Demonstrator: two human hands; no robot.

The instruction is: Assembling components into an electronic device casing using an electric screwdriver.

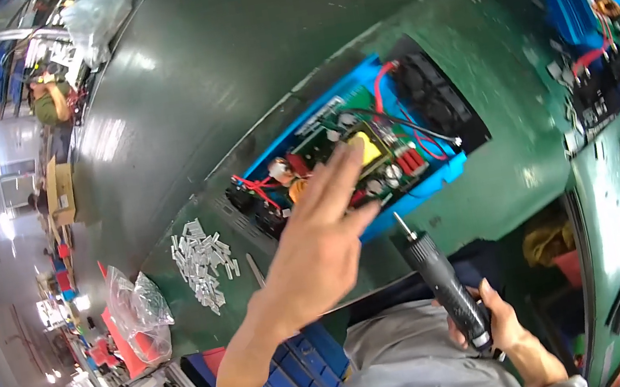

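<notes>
A circuit board point(333, 133) is contained in the blue case point(424, 189), below the opened left hand point(319, 253). A screwdriver point(448, 285) is gripped by the right hand point(504, 322).

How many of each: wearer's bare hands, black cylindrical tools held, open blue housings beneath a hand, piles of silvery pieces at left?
Bare left hand and right hand: 2
Black cylindrical screwdriver: 1
Open blue electronics housing: 1
Pile of small silvery pieces: 1
Total: 5
</notes>
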